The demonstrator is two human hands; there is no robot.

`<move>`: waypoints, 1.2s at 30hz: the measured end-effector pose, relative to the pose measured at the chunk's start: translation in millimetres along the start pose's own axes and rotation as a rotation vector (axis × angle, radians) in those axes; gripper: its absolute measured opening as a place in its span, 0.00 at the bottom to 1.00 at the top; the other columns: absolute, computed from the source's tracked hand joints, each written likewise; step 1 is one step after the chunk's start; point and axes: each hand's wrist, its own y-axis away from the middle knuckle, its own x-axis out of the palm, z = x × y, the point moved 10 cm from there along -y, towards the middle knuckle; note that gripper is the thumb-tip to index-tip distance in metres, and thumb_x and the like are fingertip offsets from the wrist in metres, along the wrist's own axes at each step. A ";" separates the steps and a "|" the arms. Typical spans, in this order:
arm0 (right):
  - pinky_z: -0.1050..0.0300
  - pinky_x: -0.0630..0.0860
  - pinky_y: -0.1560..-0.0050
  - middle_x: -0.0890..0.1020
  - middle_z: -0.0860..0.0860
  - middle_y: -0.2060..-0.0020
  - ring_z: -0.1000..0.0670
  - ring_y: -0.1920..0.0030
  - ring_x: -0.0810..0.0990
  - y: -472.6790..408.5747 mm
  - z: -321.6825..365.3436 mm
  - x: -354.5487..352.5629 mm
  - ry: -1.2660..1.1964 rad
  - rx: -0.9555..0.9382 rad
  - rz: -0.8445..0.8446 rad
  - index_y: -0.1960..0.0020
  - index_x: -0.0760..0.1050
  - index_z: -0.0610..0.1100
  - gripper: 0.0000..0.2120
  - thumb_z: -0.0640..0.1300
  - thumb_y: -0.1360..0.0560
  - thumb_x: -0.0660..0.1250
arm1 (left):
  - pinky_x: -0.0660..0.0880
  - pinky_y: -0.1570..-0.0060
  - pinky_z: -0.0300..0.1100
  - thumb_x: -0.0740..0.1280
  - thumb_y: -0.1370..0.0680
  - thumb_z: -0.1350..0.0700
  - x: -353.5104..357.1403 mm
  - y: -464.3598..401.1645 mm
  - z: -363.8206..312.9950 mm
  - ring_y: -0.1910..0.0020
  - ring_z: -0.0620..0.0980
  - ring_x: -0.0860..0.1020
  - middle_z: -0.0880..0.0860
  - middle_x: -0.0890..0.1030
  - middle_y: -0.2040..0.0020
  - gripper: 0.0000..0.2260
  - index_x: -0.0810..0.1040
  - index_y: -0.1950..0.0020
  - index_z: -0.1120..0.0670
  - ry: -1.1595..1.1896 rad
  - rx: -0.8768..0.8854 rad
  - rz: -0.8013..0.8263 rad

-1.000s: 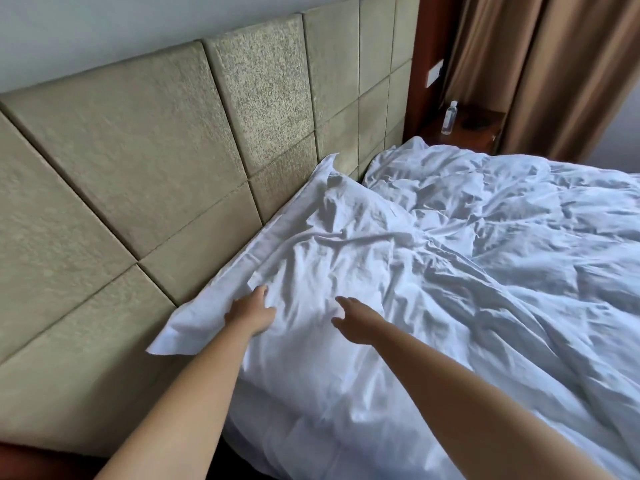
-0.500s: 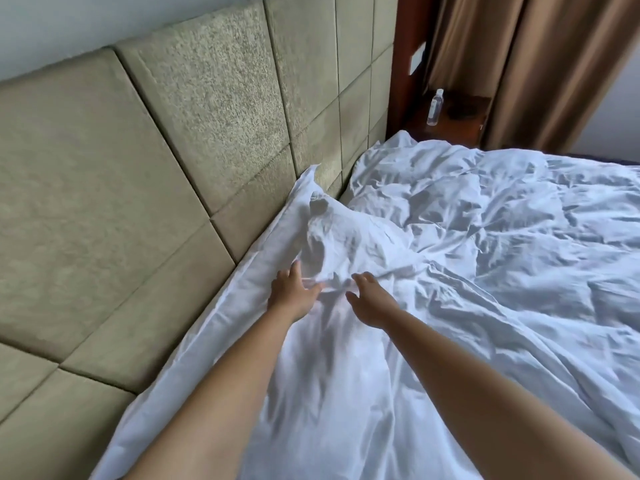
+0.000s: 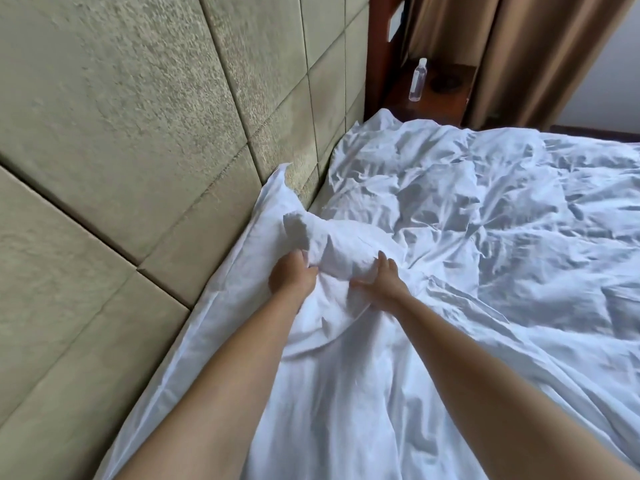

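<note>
A white pillow lies along the padded headboard at the head of the bed. A bunched fold of white fabric rises from the pillow's far part. My left hand grips the left side of that fold, fingers curled into the cloth. My right hand holds its right side, thumb spread toward the left hand and fingers up against the bulge. A crumpled white duvet covers the bed to the right and lies against the pillow.
A dark wooden nightstand stands beyond the bed with a clear plastic bottle on it. Brown curtains hang behind it. The headboard runs close along the left.
Both hands have moved farther up the pillow toward the headboard end and closed on the fabric, bunching it into a raised fold. The view has shifted forward and down.
</note>
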 end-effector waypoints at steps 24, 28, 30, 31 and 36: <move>0.55 0.46 0.27 0.45 0.47 0.22 0.50 0.22 0.45 -16.4 5.9 6.1 0.044 -0.197 -0.020 0.22 0.45 0.47 0.30 0.43 0.19 0.56 | 0.48 0.27 0.59 0.50 0.18 0.47 32.9 -0.1 -42.0 0.24 0.52 0.52 0.50 0.58 0.24 0.19 0.63 0.27 0.45 -0.589 0.377 -0.013; 0.57 0.52 0.27 0.48 0.48 0.22 0.49 0.23 0.49 12.5 -8.9 11.9 0.064 -0.176 -0.017 0.22 0.47 0.49 0.29 0.46 0.19 0.56 | 0.41 0.28 0.61 0.47 0.18 0.45 38.0 22.3 -28.7 0.23 0.52 0.47 0.50 0.51 0.21 0.21 0.56 0.24 0.43 -0.599 0.343 0.015; 0.54 0.55 0.27 0.48 0.49 0.22 0.49 0.23 0.51 28.4 -11.0 12.5 0.090 -0.161 -0.010 0.22 0.47 0.50 0.29 0.49 0.19 0.55 | 0.37 0.28 0.61 0.47 0.18 0.45 35.5 36.6 -31.9 0.23 0.51 0.44 0.50 0.48 0.21 0.22 0.55 0.23 0.42 -0.596 0.362 -0.004; 0.54 0.55 0.27 0.48 0.50 0.22 0.49 0.23 0.51 35.9 -13.0 12.7 0.096 -0.151 -0.007 0.22 0.47 0.51 0.29 0.50 0.19 0.55 | 0.36 0.29 0.61 0.48 0.18 0.45 36.3 45.1 -34.2 0.23 0.51 0.43 0.50 0.48 0.21 0.22 0.54 0.23 0.42 -0.595 0.380 -0.002; 0.52 0.53 0.26 0.48 0.52 0.22 0.50 0.23 0.49 86.8 -26.0 4.2 0.163 -0.140 -0.012 0.22 0.46 0.53 0.28 0.52 0.18 0.52 | 0.35 0.29 0.61 0.47 0.17 0.50 50.0 95.9 -37.9 0.23 0.52 0.40 0.52 0.46 0.21 0.22 0.53 0.22 0.46 -0.644 0.442 0.042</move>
